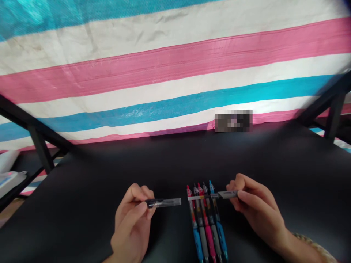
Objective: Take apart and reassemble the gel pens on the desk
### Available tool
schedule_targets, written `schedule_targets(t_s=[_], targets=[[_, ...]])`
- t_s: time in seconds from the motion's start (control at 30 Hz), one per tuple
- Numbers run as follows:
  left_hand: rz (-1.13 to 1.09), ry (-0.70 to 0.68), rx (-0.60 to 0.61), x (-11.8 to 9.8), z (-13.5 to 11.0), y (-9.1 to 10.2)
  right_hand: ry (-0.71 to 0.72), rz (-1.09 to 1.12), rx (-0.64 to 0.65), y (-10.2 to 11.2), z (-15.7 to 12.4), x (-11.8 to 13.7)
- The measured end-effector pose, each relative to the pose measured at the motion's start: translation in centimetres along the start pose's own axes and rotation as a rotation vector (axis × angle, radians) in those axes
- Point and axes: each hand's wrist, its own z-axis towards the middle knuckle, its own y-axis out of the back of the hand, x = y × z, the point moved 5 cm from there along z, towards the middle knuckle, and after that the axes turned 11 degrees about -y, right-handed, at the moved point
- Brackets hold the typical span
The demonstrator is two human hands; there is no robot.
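Note:
My left hand (131, 221) pinches a clear pen barrel (168, 202) with a dark end, its open end pointing right. In my right hand (259, 206) is a grey pen front section (227, 195) with a thin refill (195, 197) sticking out leftward. A small gap separates the refill's tip from the barrel, and the two are roughly in line. Beneath the refill, several click pens (209, 237) lie side by side on the black table (90, 215), with blue, grey and pink grips toward me.
A striped tarp (164, 69) hangs behind the table. At its back edge sits a blurred-out dark box (233, 122). Black metal frame bars (41, 148) rise at the left, and similar bars (333, 117) at the right. A white device (11, 182) is beyond the left edge.

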Motion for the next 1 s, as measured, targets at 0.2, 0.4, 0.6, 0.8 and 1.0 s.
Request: schedule_targets(t_s=[0.2, 0.4, 0.6, 0.8, 1.0], targets=[[-0.007, 0.013, 0.001, 0.1, 0.0, -0.1, -0.003, -0.017, 0.015, -0.1, -0.1, 0.0], [-0.011, 0.036, 0.012, 0.4, -0.4, -0.1, -0.011, -0.056, 0.064, -0.1, -0.4, -0.3], [-0.005, 0.051, 0.02, 0.6, -0.5, -0.2, 0.033, -0.157, 0.104, -0.1, -0.5, -0.5], [0.027, 0.074, 0.1, 1.0, -1.0, -0.3, 0.21, -0.591, 0.182, -2.1, -0.9, 1.4], [0.097, -0.003, 0.23, 1.4, -1.8, 0.2, 0.638, -0.926, 0.265, -3.7, -1.2, 3.1]])
